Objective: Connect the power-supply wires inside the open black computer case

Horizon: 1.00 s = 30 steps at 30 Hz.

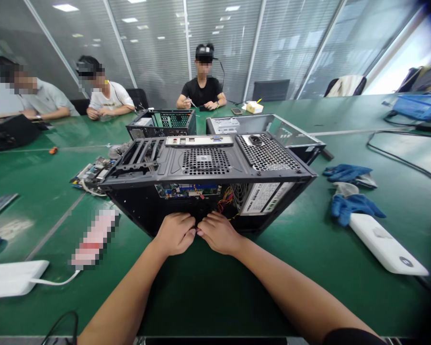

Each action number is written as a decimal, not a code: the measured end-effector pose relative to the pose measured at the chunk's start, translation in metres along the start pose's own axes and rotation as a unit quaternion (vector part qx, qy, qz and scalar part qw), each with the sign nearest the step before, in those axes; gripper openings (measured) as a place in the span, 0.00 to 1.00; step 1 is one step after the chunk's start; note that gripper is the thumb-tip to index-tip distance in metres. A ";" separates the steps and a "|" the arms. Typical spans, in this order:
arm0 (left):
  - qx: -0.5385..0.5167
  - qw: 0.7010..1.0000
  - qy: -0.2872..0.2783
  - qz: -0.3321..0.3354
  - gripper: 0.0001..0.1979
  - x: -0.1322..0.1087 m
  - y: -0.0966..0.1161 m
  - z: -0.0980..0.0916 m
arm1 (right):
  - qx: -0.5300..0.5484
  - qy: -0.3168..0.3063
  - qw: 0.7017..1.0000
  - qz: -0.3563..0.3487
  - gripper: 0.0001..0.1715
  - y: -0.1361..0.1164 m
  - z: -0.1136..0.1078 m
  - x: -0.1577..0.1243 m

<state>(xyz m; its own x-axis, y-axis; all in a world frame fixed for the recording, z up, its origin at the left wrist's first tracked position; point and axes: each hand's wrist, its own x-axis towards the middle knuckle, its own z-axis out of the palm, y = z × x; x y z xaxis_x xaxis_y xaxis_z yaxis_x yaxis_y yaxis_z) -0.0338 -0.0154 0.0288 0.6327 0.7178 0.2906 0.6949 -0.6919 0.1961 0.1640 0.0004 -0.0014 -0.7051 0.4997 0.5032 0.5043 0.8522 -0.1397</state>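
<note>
A black computer case (165, 163) stands on the green table in front of me, its rear panel turned upward and its open side facing me. Inside show part of a motherboard (187, 190), a power supply (267, 197) with a white label, and red and yellow wires (227, 197). At the lower edge of the opening, my left hand (175, 233) and my right hand (220, 233) are close together, both closed with fingers curled in. Their fingertips nearly meet around something small and dark reddish, mostly hidden by the fingers. The wires run down behind my right hand.
Behind stand another open case (161, 123) and a grey metal case frame (237, 125). Loose circuit boards (93, 175) lie left. Blue gloves (355, 203) and a white power bank (384, 244) lie right; a white box (17, 278) with a cable is front left. Several people sit opposite.
</note>
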 end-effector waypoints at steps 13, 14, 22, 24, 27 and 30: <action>-0.204 0.960 -0.062 -0.183 0.15 0.012 0.023 -0.021 | 0.047 0.106 0.992 0.048 0.13 0.001 0.006 -0.006; -0.212 0.958 -0.059 -0.184 0.15 0.013 0.023 -0.020 | 0.045 0.108 0.992 0.050 0.13 0.001 0.007 -0.006; -0.174 0.976 0.035 -0.123 0.15 0.001 0.012 0.010 | -0.014 0.058 0.998 0.027 0.16 -0.002 0.005 -0.004; -0.165 0.978 0.053 -0.120 0.15 -0.003 0.009 0.019 | -0.017 0.046 0.999 0.017 0.16 -0.002 0.004 -0.004; -0.174 0.975 0.074 -0.120 0.16 -0.006 0.006 0.028 | -0.006 0.035 0.999 0.020 0.14 -0.003 0.005 -0.003; -0.177 0.974 0.080 -0.121 0.16 -0.007 0.002 0.031 | 0.016 0.025 0.998 0.054 0.12 -0.007 0.007 -0.003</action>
<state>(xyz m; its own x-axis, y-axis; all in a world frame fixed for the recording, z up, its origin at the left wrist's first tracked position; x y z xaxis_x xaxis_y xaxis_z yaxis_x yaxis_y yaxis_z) -0.0259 -0.0198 -0.0021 0.3843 0.8614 0.3322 0.6382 -0.5079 0.5786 0.1589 -0.0062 -0.0076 -0.6209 0.5820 0.5252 0.5600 0.7981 -0.2224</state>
